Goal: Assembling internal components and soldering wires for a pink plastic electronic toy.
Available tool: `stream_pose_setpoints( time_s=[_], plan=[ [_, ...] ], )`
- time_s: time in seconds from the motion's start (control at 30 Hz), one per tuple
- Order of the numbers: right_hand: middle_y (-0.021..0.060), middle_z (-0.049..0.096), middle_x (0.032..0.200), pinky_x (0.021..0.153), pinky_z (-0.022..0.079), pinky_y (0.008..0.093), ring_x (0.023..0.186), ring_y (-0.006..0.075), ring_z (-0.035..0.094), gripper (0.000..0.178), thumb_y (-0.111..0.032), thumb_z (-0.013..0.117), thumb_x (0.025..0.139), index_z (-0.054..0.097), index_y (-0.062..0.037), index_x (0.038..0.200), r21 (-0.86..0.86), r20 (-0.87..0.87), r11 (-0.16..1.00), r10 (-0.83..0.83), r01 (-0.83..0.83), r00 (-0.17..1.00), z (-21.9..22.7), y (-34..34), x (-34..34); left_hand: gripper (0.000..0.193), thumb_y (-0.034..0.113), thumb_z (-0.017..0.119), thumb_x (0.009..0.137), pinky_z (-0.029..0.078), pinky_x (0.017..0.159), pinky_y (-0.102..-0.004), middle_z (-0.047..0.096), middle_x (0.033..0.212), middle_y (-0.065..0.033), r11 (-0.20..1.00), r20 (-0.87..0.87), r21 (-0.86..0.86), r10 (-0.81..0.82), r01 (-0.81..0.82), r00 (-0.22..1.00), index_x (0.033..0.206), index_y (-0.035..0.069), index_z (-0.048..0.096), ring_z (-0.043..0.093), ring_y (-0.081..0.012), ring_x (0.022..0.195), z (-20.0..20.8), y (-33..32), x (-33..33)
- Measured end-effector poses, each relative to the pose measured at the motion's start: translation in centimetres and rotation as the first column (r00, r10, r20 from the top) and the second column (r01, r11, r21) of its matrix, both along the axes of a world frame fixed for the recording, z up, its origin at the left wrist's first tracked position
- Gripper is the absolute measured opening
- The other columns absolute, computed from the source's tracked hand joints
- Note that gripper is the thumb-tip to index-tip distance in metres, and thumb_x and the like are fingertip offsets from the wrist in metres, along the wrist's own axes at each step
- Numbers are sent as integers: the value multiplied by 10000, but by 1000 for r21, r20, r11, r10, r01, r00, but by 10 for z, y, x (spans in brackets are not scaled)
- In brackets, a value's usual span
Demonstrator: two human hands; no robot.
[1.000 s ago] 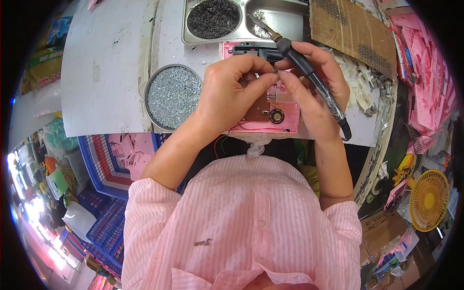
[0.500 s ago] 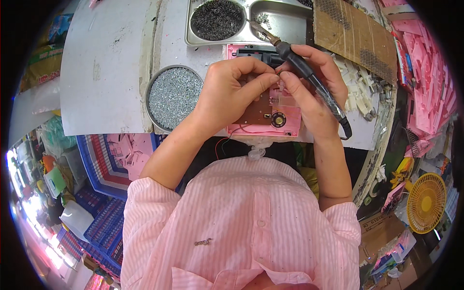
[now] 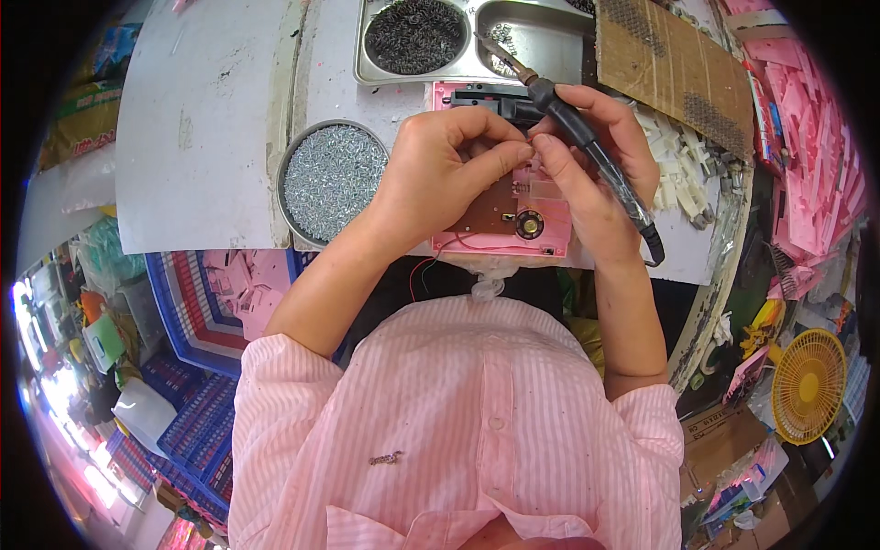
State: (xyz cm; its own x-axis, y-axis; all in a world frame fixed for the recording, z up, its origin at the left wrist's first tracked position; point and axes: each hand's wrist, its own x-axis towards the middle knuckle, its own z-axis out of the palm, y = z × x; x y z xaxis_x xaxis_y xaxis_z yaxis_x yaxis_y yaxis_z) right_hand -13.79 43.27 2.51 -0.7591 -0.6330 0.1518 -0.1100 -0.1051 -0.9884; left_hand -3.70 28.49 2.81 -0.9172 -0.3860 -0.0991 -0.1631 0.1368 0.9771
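A pink plastic housing [image 3: 500,244] lies at the table edge in front of me. In it sit a brown board [image 3: 488,213], a small round speaker-like part [image 3: 529,225] and a black mechanism [image 3: 490,96] at the far side. Over the housing, my left hand [image 3: 438,170] is closed in a pinch; what lies between its fingertips is too small to make out. My right hand [image 3: 600,188] holds a black soldering iron [image 3: 577,124], its metal tip pointing far left. The thumb of that hand meets the left fingertips above the housing.
Left of the housing stands a round dish [image 3: 332,183] of small silvery pieces. A metal tray [image 3: 469,71] with dark springs or screws is beyond it. White plastic parts [image 3: 683,165] and cardboard [image 3: 674,78] lie right; a blue basket [image 3: 188,344] sits below the table's left side.
Both hands stay pinched together over the housing, with only slight finger movement. The soldering iron remains in the right hand, barely shifted.
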Motion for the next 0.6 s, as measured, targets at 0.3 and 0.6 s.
stream_pose_setpoints(
  time_s=[0.3, 0.6],
  plan=[
    [49, 670, 927, 721, 503, 204, 827, 79, 626, 355, 37, 757, 843, 628, -17, 1170, 2, -189, 993, -119, 122, 975, -8, 16, 11, 107, 109, 747, 886, 445, 584, -240, 690, 796, -3, 996, -56, -77, 30, -34, 998, 892, 6, 717, 549, -58, 663, -8, -6, -2],
    [30, 625, 791, 558, 363, 187, 620, 48, 485, 277, -2, 778, 835, 602, 19, 1049, -53, -281, 997, -66, 53, 957, 1, 62, -8, 131, 93, 748, 771, 449, 588, -334, 579, 721, -90, 807, -125, -589, -32, -48, 992, 790, -6, 664, 548, -215, 621, -22, -8, -12]
  ],
)
